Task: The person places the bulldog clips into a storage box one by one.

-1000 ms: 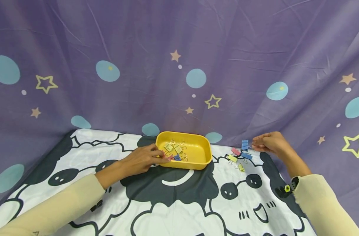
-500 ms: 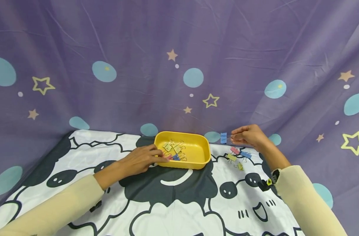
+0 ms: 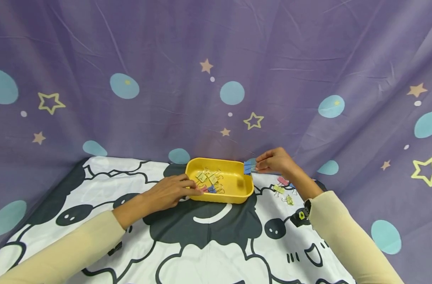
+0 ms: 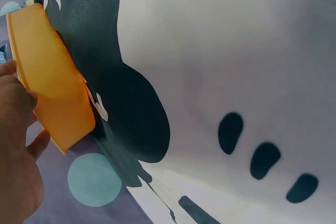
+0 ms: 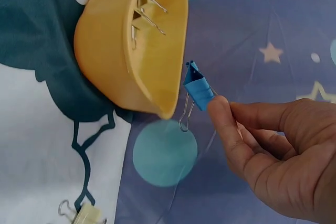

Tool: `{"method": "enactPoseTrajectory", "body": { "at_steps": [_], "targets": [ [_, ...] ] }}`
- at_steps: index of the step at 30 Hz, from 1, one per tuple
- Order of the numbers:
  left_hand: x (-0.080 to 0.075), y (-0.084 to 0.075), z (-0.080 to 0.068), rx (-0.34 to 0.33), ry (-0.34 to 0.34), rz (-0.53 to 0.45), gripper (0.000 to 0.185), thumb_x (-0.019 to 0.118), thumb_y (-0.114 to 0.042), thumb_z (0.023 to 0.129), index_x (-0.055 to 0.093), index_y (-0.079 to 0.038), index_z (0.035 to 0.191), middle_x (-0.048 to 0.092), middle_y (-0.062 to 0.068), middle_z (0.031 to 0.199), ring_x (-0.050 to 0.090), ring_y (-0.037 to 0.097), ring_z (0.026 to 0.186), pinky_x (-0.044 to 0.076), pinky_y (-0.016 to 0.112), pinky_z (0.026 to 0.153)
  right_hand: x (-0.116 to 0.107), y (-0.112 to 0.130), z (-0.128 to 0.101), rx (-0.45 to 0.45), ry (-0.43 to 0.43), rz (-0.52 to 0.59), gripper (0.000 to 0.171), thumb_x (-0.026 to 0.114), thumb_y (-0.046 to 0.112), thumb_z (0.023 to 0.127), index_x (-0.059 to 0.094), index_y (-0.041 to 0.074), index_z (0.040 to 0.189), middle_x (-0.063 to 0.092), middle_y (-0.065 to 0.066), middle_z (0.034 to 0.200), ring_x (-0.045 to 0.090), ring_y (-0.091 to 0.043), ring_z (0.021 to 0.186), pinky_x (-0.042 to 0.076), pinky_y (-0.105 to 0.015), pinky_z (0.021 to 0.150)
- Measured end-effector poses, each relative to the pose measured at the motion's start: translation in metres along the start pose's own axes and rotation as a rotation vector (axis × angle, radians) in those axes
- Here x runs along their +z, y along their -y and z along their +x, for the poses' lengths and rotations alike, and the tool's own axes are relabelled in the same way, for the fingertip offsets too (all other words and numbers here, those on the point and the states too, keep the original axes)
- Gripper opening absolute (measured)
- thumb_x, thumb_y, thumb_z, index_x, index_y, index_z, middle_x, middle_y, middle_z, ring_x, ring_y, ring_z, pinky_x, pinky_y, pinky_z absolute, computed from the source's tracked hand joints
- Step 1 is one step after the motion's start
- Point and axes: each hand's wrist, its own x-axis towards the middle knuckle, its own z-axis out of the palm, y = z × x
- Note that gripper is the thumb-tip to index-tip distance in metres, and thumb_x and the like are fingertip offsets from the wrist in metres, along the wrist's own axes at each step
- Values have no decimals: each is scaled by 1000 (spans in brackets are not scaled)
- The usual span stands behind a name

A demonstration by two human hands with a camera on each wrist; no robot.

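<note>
My right hand [image 3: 275, 161] pinches a blue binder clip [image 3: 247, 168] by one wire handle, at the right end of a yellow plastic tray [image 3: 224, 198]. In the right wrist view the blue clip [image 5: 198, 90] hangs beside the tray's wall, its other wire handle pointing down. My left hand [image 3: 170, 191] holds the tray's left end, fingers over the rim. Seen from the left wrist, that hand [image 4: 18, 140] lies against the tray's end [image 4: 50, 72]. Inside the tray are several binder clips: yellow ones [image 3: 213, 179], a pink one [image 3: 203, 189] and a blue one [image 3: 211, 189].
Right of the tray, loose binder clips lie on the cloth: a pink one [image 3: 282, 180], a yellow one [image 3: 278, 189] and another yellow one [image 3: 289, 200]. A blue clip there is mostly hidden by my right forearm. A purple curtain [image 3: 166, 110] stands behind the cartoon-print cloth [image 3: 216, 268].
My right hand has carried the blue binder clip leftward from the loose clips to the tray's right end. The left hand has stayed at the tray's left end.
</note>
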Motion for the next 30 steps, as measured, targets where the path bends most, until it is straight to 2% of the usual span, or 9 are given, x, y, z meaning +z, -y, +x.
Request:
{"method": "enactPoseTrajectory", "body": {
  "at_steps": [4, 10, 13, 19, 30],
  "targets": [
    [1, 0, 0, 7, -11, 10, 71, 82, 10, 86, 78, -32, 143, 77, -7, 130, 65, 19, 115, 62, 40, 97, 14, 5, 5, -1, -15, -39, 39, 75, -9, 101, 69, -18, 138, 79, -35, 125, 86, -30, 98, 71, -37, 88],
    [2, 0, 1, 8, -21, 8, 71, 79, 14, 83, 81, -31, 138, 76, -8, 126, 65, 19, 117, 62, 39, 99, 29, 6, 15, -26, -25, -89, 37, 76, -12, 98, 70, -20, 133, 83, -30, 113, 87, -27, 90, 68, -51, 98],
    [0, -1, 2, 2, -15, 5, 69, 76, 14, 85, 81, -30, 138, 76, -8, 125, 65, 19, 117, 62, 39, 99, 35, 4, 21, -33, -24, -101, 34, 77, -12, 96, 72, -20, 129, 84, -28, 108, 87, -27, 87, 69, -50, 95],
    [0, -1, 2, -2, -14, -2, 70, 74, 15, 84, 82, -30, 137, 75, -6, 125, 65, 19, 115, 62, 39, 95, 51, 1, 32, -50, -8, -131, 30, 78, -13, 93, 75, -20, 122, 84, -30, 106, 87, -36, 91, 71, -45, 87],
    [-1, -2, 2, -4, -10, 14, 70, 74, 15, 86, 82, -31, 137, 72, -7, 123, 64, 18, 113, 62, 36, 90, 72, 2, 45, -60, -34, -201, 26, 81, -11, 92, 78, -17, 117, 84, -28, 102, 87, -35, 88, 71, -46, 85]
  ]
}}
